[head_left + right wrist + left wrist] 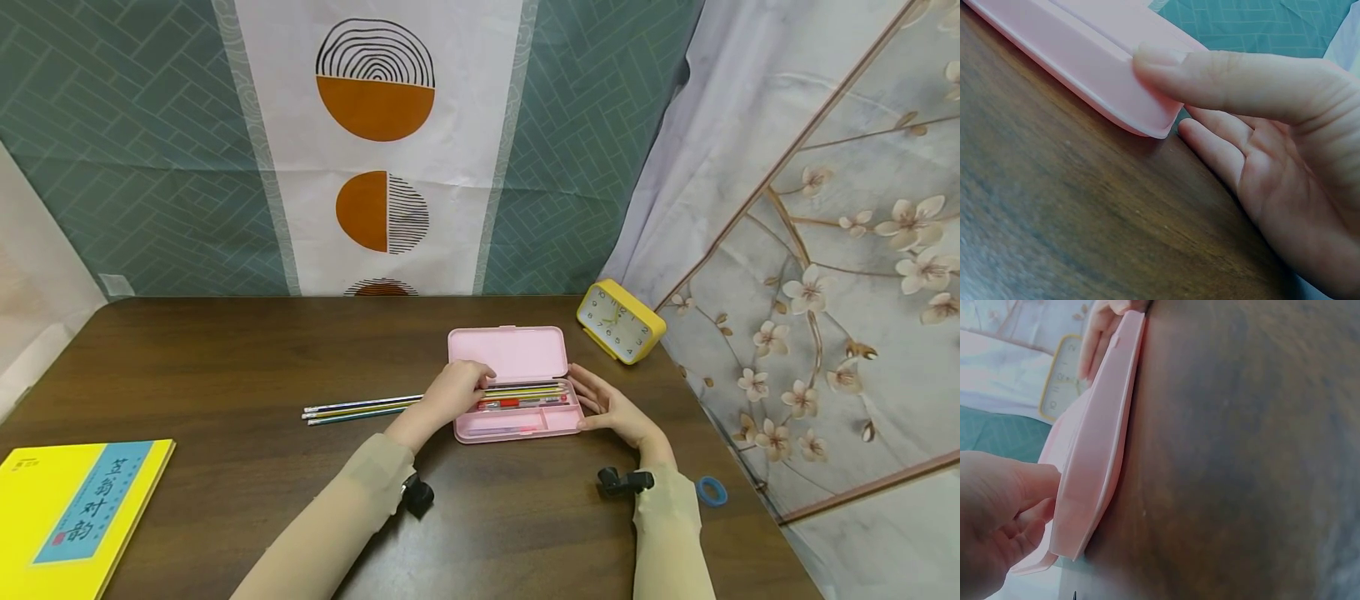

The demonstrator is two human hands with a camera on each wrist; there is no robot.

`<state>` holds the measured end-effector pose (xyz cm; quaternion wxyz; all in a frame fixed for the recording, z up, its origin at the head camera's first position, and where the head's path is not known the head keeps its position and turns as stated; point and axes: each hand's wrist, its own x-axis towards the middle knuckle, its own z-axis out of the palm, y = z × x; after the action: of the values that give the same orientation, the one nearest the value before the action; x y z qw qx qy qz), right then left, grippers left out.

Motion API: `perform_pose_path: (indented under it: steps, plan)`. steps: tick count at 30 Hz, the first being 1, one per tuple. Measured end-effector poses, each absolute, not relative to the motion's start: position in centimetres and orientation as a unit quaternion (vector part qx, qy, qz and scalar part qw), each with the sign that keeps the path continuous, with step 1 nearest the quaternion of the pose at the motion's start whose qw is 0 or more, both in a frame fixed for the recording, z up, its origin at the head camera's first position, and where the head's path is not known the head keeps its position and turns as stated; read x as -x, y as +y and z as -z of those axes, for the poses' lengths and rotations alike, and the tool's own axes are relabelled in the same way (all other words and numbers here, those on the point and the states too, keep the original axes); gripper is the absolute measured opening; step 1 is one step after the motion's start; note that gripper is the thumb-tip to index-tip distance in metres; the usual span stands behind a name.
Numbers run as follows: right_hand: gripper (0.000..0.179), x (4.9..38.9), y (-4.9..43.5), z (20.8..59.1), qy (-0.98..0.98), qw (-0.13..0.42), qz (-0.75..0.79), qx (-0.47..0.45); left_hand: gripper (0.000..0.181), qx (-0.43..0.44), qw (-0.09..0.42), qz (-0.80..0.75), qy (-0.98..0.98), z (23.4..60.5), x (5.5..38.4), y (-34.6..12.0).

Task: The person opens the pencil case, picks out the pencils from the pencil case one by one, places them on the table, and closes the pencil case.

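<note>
A pink pencil case (507, 353) lies on the table with its lid raised toward the back. Several pencils (528, 390) and a red-marked pen (504, 403) are in its long compartment. My left hand (459, 388) reaches over the left end, fingers bent down into the case; in the left wrist view the case wall (1094, 450) hides its fingertips, so whether they pinch a pencil is not visible. My right hand (617, 412) holds the right end; in the right wrist view the thumb (1210, 81) presses the front corner, with the other fingers behind the end.
Several more pencils (360, 407) lie on the table left of the case, running toward my left hand. A yellow alarm clock (618, 322) stands at the back right. A blue ring (711, 492) lies beside my right sleeve. A yellow book (45, 500) is at the left.
</note>
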<state>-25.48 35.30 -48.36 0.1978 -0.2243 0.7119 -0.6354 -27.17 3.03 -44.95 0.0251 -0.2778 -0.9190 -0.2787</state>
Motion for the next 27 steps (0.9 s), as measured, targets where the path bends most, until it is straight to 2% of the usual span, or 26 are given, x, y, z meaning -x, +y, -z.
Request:
perform_pose_path:
  steps: [27]
  plan:
    - [0.102,25.5,35.18,48.29,0.716,0.191,0.633,0.224,0.019,0.296,0.048,0.257,-0.919,44.86,26.65,2.86]
